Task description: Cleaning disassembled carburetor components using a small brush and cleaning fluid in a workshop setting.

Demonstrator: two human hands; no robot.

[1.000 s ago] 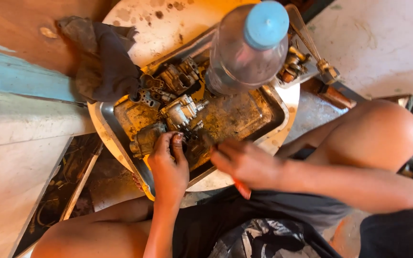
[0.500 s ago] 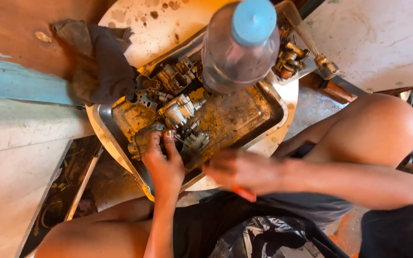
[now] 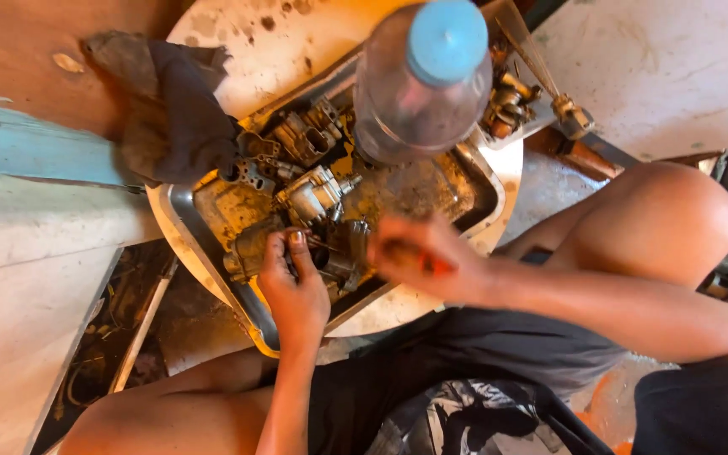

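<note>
Looking down from the head view: left hand [image 3: 295, 291] pinches a grimy carburetor part [image 3: 339, 253] in the metal tray [image 3: 212, 270]. Right hand [image 3: 419, 257], blurred, closes on an orange-handled tool [image 3: 436, 268]. Other carburetor pieces [image 3: 305, 160] lie loose beside a clear bottle [image 3: 423, 84]; cleaning looks midway.

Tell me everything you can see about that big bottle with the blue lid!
The bottle is clear plastic with a round light-blue cap, seen from above. It stands upright in the dirty metal tray, at its far end, among greasy engine parts. Its walls look cloudy and smudged; whether it holds liquid is unclear. Neither hand touches it: the left hand and right hand work nearer the person.
</note>
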